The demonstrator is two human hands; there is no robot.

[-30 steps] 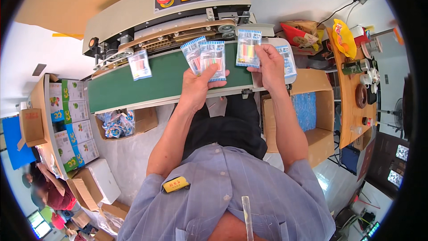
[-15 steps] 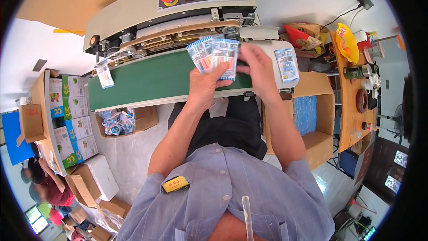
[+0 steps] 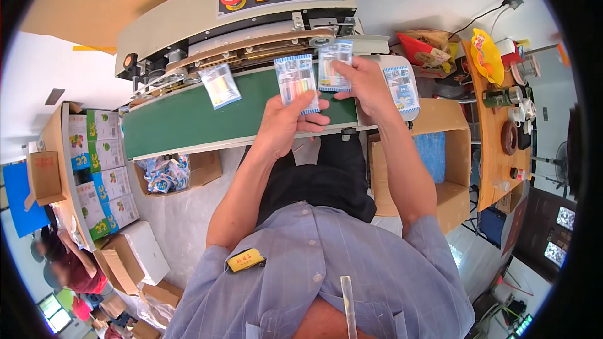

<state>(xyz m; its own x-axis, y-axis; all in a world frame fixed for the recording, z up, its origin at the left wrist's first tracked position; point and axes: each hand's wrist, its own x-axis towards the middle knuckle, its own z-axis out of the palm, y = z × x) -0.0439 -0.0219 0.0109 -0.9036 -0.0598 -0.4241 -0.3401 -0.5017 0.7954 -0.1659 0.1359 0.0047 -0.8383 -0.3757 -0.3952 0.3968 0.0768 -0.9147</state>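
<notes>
Now a clear packet (image 3: 296, 83) is pinched in the left hand (image 3: 286, 124) over the green conveyor belt (image 3: 182, 119); a second packet (image 3: 333, 66), separated since a moment ago, is pinched by the right hand (image 3: 367, 85) at two o'clock. Another sachet (image 3: 220, 86) has entered at ten o'clock.

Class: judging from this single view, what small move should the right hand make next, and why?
Probably set its packet down on the green belt: the right hand holds it just above the belt's feed end, while the left hand holds another packet.
</notes>
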